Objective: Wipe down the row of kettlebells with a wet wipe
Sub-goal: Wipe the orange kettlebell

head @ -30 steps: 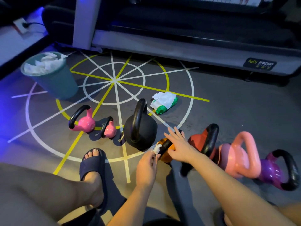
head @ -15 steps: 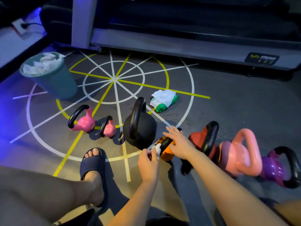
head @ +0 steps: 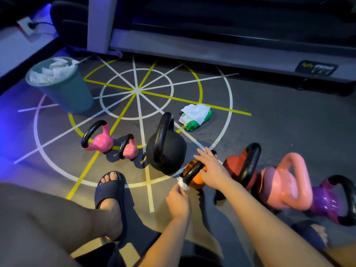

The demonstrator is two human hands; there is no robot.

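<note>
A row of kettlebells stands on the gym floor: two small pink ones (head: 100, 140) (head: 130, 149), a big black one (head: 166, 149), a small orange one (head: 195, 180) with a black handle, a red one (head: 240, 166), a salmon one (head: 283, 187) and a purple one (head: 327, 203). My left hand (head: 178, 201) pinches a crumpled white wet wipe (head: 183, 184) against the near end of the orange kettlebell's handle. My right hand (head: 212, 169) lies over the far part of that kettlebell with fingers spread and straight.
A green-and-white wet wipe pack (head: 195, 117) lies beyond the row. A teal bin (head: 65, 93) full of used wipes stands at the left. A treadmill base (head: 212, 53) runs along the back. My sandalled foot (head: 111, 197) rests near the black kettlebell.
My left hand has slid the wipe a little along the orange kettlebell's handle. My right hand stays on the orange kettlebell. The view has shifted slightly.
</note>
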